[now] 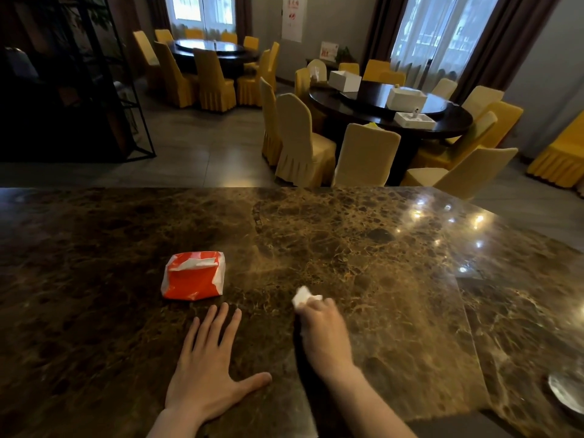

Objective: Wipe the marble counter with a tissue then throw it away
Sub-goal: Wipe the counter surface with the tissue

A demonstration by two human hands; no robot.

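Note:
The brown marble counter (363,235) fills the lower half of the view. My right hand (325,333) presses a crumpled white tissue (304,297) onto the counter near the middle; the tissue sticks out past my fingertips. My left hand (210,365) lies flat on the marble with its fingers spread and holds nothing. Just beyond my left fingertips sits an orange and white tissue pack (193,275), with a white sheet showing at its top slot.
A round glass or metal dish (567,390) sits at the counter's right edge. Beyond the counter's far edge stand round dark dining tables (373,120) with yellow-covered chairs (303,143). A black metal shelf frame (104,90) stands at the far left.

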